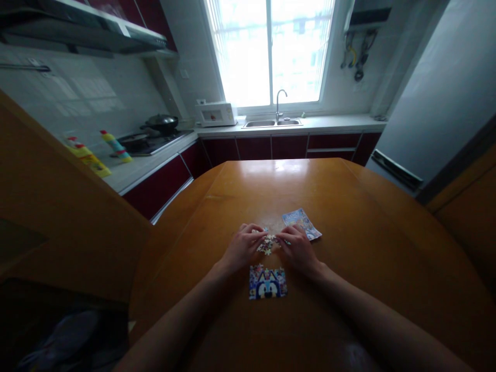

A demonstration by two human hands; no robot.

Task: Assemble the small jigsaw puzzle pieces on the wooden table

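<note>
A heap of loose jigsaw puzzle pieces (267, 245) lies on the wooden table, some face down. My left hand (244, 245) is at the heap's left side, its thumb and fingertips drawn together over the pieces. From the right, my right hand (297, 247) reaches the same heap with bent fingers close together. Whether either hand grips a piece is too small to make out. Nearer to me, between my forearms, sits a joined puzzle section (267, 283) with a blue cartoon dog's face and an uneven top edge. Beyond my right hand is a printed picture sheet (302, 222), partly covered by the fingers.
The brown table (364, 243) has a rounded outline. Behind it run a counter with a sink (274, 123) and a white microwave (216, 114). At left are a stove with a dark wok (161, 124) and bottles (116, 147). A fridge (437, 93) stands at right.
</note>
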